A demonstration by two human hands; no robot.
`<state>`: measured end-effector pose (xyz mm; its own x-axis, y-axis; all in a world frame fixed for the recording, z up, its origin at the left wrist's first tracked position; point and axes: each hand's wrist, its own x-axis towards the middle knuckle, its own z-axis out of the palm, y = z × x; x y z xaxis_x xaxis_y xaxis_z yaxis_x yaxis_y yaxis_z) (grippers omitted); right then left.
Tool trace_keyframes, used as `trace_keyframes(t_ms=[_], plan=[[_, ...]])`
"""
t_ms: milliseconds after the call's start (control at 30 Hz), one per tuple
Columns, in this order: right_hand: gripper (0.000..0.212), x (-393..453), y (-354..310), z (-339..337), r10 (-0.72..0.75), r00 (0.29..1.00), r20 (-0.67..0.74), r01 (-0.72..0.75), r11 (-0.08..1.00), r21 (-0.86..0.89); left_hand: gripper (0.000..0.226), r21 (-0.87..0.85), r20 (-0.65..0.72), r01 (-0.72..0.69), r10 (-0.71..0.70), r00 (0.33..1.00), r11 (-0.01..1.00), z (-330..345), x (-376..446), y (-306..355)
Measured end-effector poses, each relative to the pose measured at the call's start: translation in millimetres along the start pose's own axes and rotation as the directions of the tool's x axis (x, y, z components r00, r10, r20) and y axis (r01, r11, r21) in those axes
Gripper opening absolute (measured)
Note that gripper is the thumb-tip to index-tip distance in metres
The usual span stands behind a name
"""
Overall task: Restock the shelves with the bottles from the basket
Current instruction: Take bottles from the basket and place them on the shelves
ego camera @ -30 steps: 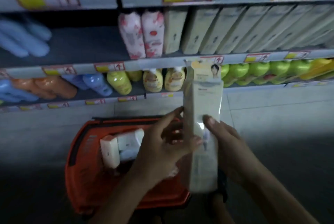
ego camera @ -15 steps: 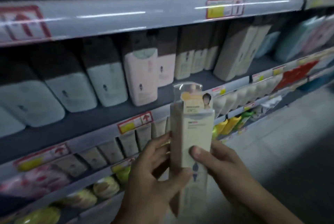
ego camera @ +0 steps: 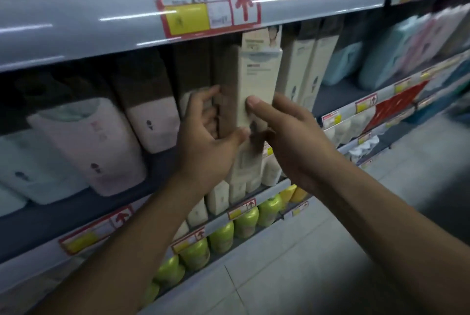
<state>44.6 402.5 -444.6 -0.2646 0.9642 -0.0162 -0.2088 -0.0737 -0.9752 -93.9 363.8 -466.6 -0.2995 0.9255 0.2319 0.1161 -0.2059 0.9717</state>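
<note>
Though the boxed bottle (ego camera: pixel 256 91) stands tall in the middle of the head view, its foot is hidden behind the two hands and its top edge is tucked under the grey shelf lip (ego camera: pixel 76 24) above it. Both hands hold the box upright at the shelf opening: the left hand (ego camera: pixel 206 141) curls round its left edge with the thumb on the front, and the right hand (ego camera: pixel 287 141) presses a thumb on the front face, its other fingers out of sight behind the box. Print on the box is too blurred to read; a small portrait shows near its top. Just above the box, a red-bordered price tag (ego camera: pixel 208 10) carries a yellow panel and a red up arrow, its writing illegible. Left of the box sit pale pink pouches (ego camera: pixel 84 141); below it, green bottles (ego camera: pixel 221 237) line a lower shelf above a grey tiled floor (ego camera: pixel 318 251). No basket shows.
</note>
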Motion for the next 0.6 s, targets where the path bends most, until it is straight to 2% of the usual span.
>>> trace_keyframes(t_ms=[167,433,533,600], plan=[[0.026,33.9,0.2,-0.4,-0.096,0.993,-0.067,0.094,0.995,-0.041,0.071,-0.043,-0.060,-0.069,0.067,0.996,0.997,21.7,33.3,-21.2],[0.027,59.6,3.7,-12.5,-0.260,0.960,-0.106,0.233,0.948,-0.219,0.056,-0.039,-0.102,-0.147,0.143,0.985,0.988,44.5,58.6,-36.6],[0.045,66.0,11.6,-11.7,-0.300,0.935,-0.189,0.227,0.915,-0.332,0.053,-0.019,-0.101,-0.177,0.174,0.980,0.984,48.8,66.7,-44.9],[0.045,66.6,17.0,-11.1,-0.349,0.902,-0.256,0.231,0.888,-0.398,0.054,0.006,-0.108,-0.177,0.176,0.978,0.984,52.2,73.0,-49.9]])
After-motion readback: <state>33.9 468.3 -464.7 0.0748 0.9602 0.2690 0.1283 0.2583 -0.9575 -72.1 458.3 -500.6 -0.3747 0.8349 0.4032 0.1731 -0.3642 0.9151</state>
